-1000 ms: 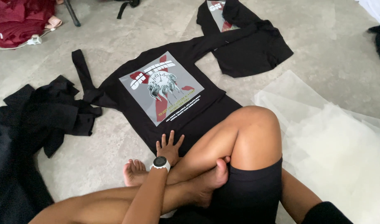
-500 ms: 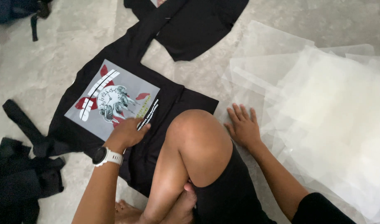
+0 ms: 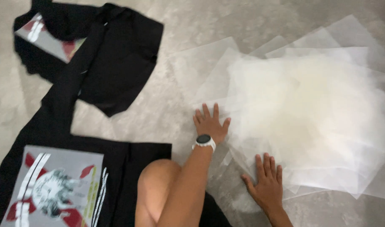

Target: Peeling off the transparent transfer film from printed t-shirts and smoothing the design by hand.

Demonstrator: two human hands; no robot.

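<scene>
On floor: left hand [image 3: 210, 124], right hand [image 3: 266, 185] flat on clear bags [image 3: 310, 122], fingers apart; pile spreads rightward.

Packaging: a loose pile of clear plastic bags [image 3: 310, 122], flat and rectangular, milky-translucent where they overlap, lies on the grey floor at right, its sheets fanned at differing angles. The left hand [image 3: 210, 124] and right hand [image 3: 266, 185] rest flat, fingers spread, on the pile's near-left edge. Printed panels: a grey rectangular print [image 3: 54, 187] with red, white and yellow marks sits on the black shirt at lower left; a second, similar print [image 3: 47, 40], partly covered by black cloth, lies at upper left. Screens: a small dark watch face [image 3: 204, 139] on the left wrist
</scene>
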